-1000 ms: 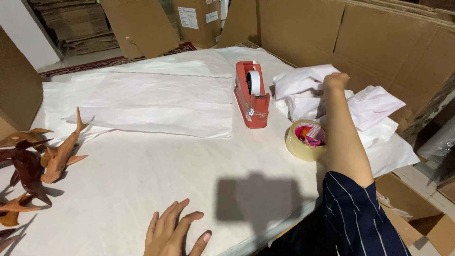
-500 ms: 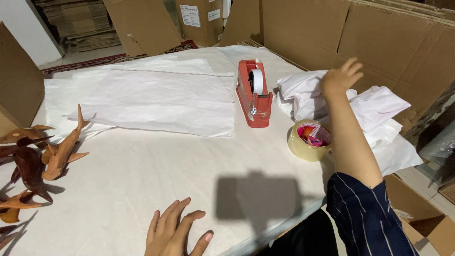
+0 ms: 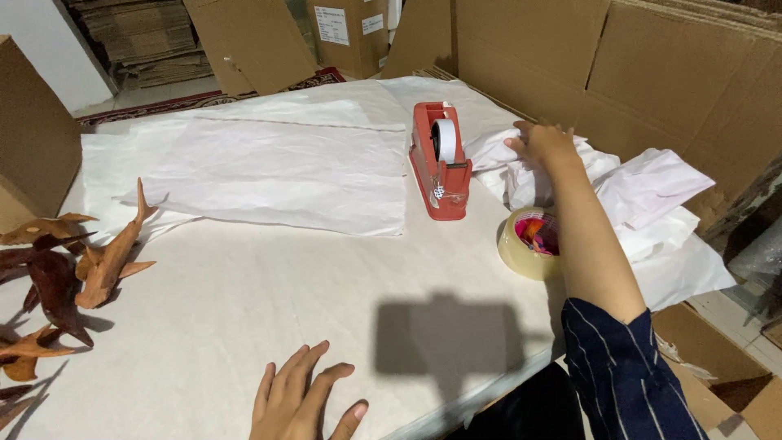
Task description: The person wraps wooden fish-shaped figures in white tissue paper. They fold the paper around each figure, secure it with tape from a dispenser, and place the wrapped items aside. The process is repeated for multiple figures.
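White paper covers our tabletop [image 3: 244,326], with a flat stack of white sheets [image 3: 285,175] spread across its far half. At the right edge lies a crumpled pile of white paper [image 3: 652,195], and our right hand [image 3: 546,147] rests on its near end, fingers curled down into the folds; we cannot tell whether they have closed on a sheet. Brown carved wooden fish [image 3: 73,269] cluster at the left edge, well apart. A red tape dispenser [image 3: 440,163] stands just beside the pile, and a roll of clear tape [image 3: 529,243] sits under our forearm. Our left hand [image 3: 301,403] lies flat and empty, fingers spread, at the near edge. We judge a quick tug could tear thin paper, or the forearm could knock the roll off.
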